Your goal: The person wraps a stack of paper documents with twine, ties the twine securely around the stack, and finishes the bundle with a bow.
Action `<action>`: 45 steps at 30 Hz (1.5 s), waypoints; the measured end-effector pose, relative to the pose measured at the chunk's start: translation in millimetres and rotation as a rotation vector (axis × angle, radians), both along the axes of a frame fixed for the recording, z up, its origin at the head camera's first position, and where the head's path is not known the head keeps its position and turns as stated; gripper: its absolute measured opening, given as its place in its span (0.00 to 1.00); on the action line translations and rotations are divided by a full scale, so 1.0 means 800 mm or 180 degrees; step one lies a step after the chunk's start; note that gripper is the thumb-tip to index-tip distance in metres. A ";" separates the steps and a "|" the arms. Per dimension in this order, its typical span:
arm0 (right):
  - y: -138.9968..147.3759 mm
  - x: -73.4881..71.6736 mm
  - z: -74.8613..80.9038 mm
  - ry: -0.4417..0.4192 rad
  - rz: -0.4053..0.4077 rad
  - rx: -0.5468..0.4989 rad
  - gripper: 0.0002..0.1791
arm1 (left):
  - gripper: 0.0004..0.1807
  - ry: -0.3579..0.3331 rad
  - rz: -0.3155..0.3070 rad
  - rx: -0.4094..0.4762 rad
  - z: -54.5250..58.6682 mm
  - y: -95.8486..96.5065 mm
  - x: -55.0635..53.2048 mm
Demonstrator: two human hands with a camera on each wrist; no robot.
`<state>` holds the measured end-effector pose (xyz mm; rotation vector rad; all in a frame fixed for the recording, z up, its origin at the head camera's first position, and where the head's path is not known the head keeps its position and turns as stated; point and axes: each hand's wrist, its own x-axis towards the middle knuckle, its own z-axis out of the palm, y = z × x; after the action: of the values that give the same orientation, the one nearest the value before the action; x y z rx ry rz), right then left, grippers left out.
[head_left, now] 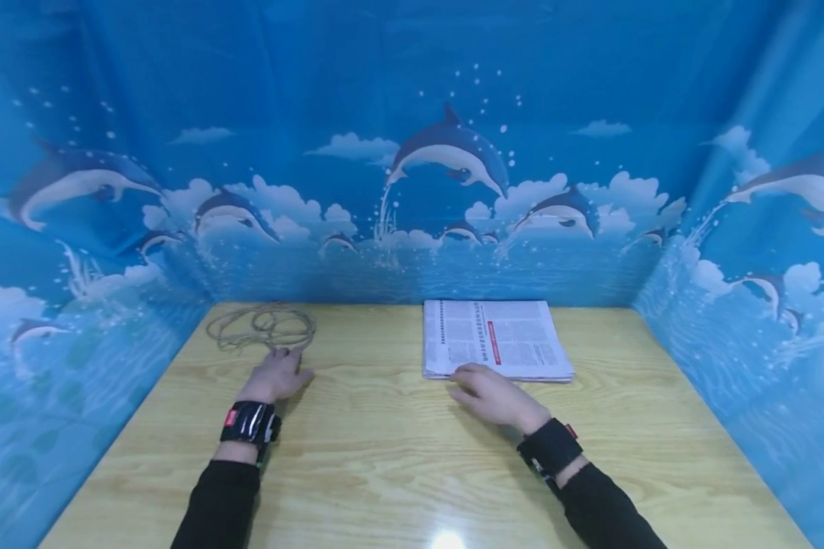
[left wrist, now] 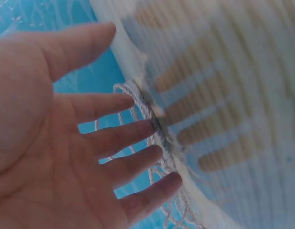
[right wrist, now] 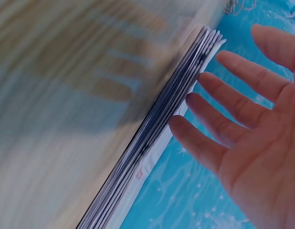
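Newspapers (head_left: 522, 326) stacked flat at the far edge of the bench (head_left: 378, 457), right of middle; rope (head_left: 268, 333) in loose coils near the far left corner. Right hand (head_left: 496, 396) at the newspapers' near side, left hand (head_left: 275, 377) at the rope's, fingers (right wrist: 197, 143) loosely extended, nothing gripped, contact unclear. Best, probably, to pinch every sheet together from above and below against slipping, and gather all rope loops at once.

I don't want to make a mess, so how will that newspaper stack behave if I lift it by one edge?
The newspaper stack will probably sag, being thin paper. Its layers may slide apart, since many separate edges show along its side. Lying flat and low on the table, it seems unlikely to tip or roll.
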<state>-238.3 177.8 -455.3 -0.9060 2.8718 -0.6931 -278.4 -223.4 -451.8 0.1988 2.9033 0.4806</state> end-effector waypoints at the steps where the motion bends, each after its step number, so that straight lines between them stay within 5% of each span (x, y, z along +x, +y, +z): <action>1: -0.003 -0.001 0.000 0.0018 0.0007 0.0005 0.20 | 0.36 0.0015 0.0003 -0.0016 0.000 0.001 -0.001; 9: -0.026 -0.001 -0.003 0.0123 0.0150 -0.0032 0.18 | 0.05 0.0459 -0.0296 0.0010 -0.002 0.011 -0.004; 15: -0.051 -0.003 -0.006 0.0210 0.0313 0.0036 0.18 | 0.11 0.0299 -0.0444 0.0214 0.001 0.032 0.002; 20: -0.077 -0.011 -0.008 0.0131 0.0511 0.0151 0.18 | 0.10 0.0315 -0.0796 0.0441 0.008 0.054 0.008; 28: -0.112 -0.028 -0.008 -0.0172 0.0552 0.0115 0.39 | 0.03 0.0481 -0.1159 0.0840 0.011 0.090 0.017; 30: -0.117 -0.032 -0.010 -0.0127 0.0567 0.0059 0.35 | 0.04 0.0522 -0.1258 0.0909 0.012 0.097 0.020; 33: -0.120 -0.037 -0.011 0.0008 0.0516 -0.0034 0.14 | 0.04 0.0497 -0.1350 0.0954 0.012 0.106 0.021; 35: -0.118 -0.038 -0.010 0.0057 0.0407 -0.0101 0.06 | 0.04 0.0431 -0.1314 0.0933 0.011 0.107 0.021; 39: -0.099 -0.036 -0.005 -0.0026 0.0060 -0.0228 0.20 | 0.04 0.0391 -0.1063 0.0710 0.005 0.097 0.018; 45: -0.046 -0.040 0.009 -0.0120 -0.0517 -0.0641 0.23 | 0.05 0.0457 -0.0698 0.0537 0.004 0.066 0.011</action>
<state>-270.5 140.6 -448.3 -0.6735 2.9045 -1.0184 -269.4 -170.7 -448.4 0.5922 2.9285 0.6977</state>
